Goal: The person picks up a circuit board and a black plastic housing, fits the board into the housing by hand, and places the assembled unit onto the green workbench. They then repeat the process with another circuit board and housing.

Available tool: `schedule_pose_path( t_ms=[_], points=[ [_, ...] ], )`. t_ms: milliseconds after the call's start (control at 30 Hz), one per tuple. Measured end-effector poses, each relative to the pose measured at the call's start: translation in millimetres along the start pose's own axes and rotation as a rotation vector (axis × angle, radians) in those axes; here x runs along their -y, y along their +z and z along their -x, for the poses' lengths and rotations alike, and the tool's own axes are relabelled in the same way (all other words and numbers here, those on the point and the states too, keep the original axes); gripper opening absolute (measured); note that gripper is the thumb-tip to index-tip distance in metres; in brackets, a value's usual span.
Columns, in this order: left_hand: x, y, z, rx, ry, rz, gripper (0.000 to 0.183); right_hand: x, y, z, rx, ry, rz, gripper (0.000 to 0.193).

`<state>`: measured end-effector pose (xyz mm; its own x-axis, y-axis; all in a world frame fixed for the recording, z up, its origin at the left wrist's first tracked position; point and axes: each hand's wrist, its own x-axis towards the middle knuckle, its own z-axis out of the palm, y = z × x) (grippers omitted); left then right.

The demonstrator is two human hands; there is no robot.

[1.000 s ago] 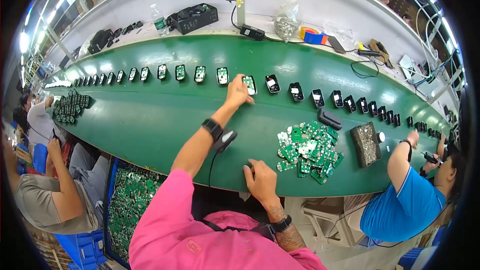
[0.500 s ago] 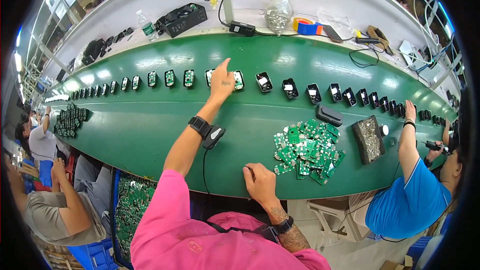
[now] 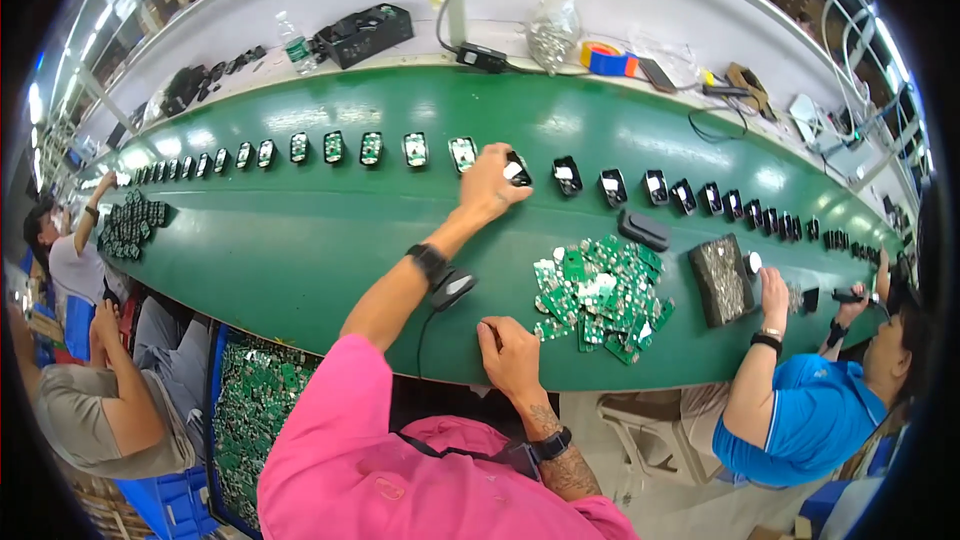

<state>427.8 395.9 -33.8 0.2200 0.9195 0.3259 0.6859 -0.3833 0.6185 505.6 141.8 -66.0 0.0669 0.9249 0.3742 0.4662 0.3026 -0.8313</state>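
Observation:
My left hand [image 3: 487,188] reaches across the green bench with its fingers and thumb around a small black plastic case [image 3: 516,171]. White patches show inside this case. Just left of it lies a case with a green circuit board [image 3: 462,153] in it, close to my fingers. My right hand [image 3: 512,354] rests curled near the bench's front edge, beside a heap of loose green circuit boards [image 3: 600,290]. Its fingertips are turned under, so anything in them is hidden.
A row of board-filled cases [image 3: 334,147] runs left; open black cases [image 3: 613,187] run right. A black closed case [image 3: 643,230] and a dark foam block [image 3: 722,280] lie near the heap. A co-worker's hand [image 3: 773,295] is at the right.
My left hand has moved right, from a board-filled case to the neighbouring black case, and its fingers have closed around it. My right hand stays by the heap, still curled.

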Motion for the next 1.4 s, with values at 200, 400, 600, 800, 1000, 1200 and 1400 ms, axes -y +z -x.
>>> schedule_pose_path(
  t_ms=[200,400,600,800,1000,1200,1400],
  points=[
    [-10,-69,117,-0.027,-0.168,0.706,0.071,7,-36,3,-0.212,0.004,0.212,0.01],
    [-28,-89,199,-0.091,-0.241,1.07,0.085,-8,-76,-19,-0.082,0.217,0.594,0.033],
    [-48,-86,223,0.081,-0.306,0.969,0.079,-10,-79,-17,-0.067,0.203,0.622,0.039],
    [-52,-99,235,0.159,-0.261,0.849,0.08,-10,-75,-20,-0.034,0.328,0.599,0.042],
    [-55,-108,243,0.136,-0.263,0.903,0.078,1,-93,-15,-0.152,0.173,0.531,0.04],
    [-69,-118,239,0.179,-0.154,0.623,0.076,72,-99,-23,0.097,0.077,-0.025,0.04],
    [-76,-123,240,0.17,-0.118,0.556,0.077,97,-87,-38,0.292,0.052,-0.009,0.044]
  ],
)
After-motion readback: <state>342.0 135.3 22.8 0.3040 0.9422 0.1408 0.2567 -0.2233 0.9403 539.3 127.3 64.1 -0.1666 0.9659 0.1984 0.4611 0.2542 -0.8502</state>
